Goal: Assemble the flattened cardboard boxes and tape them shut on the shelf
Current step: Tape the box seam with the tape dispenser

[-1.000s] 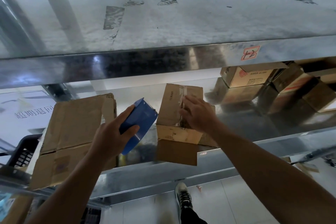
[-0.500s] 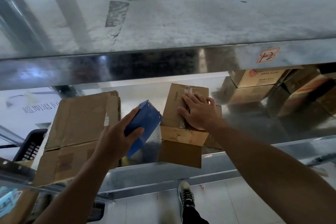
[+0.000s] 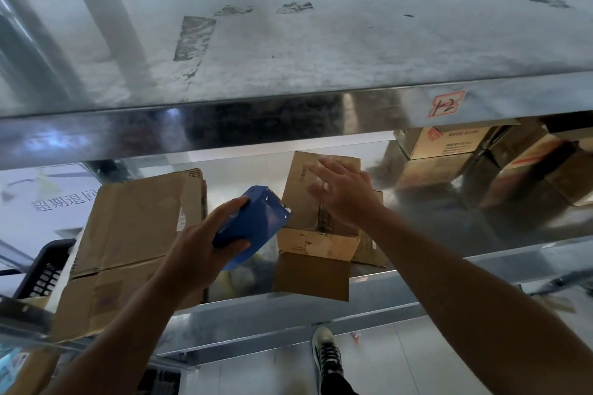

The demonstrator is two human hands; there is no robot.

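Curling round the blue dispenser [image 3: 253, 224], the left hand [image 3: 195, 253] is holding it just above the shelf [image 3: 417, 272], with its toothed end pointing toward the box [image 3: 317, 244] beside it. The right hand [image 3: 346, 196] is hovering over that box with its fingers spread and slack, holding nothing; motion blur makes it unclear whether the fingertips are touching the cardboard.

The box is sitting at the shelf's front edge, its near flap hanging down over that edge. A glossy strip appears to be running along its top seam, so this seam is probably taped, while the hanging flap suggests more closing and taping is waiting.

Left of the dispenser, a stack of flat cartons [image 3: 134, 221] is lying along the front left of the shelf, not yet assembled, partly covering a dark basket [image 3: 48, 266] at the left end. Toward the back right corner, several made-up boxes [image 3: 449, 141] are standing together. The job is looking only partly done.
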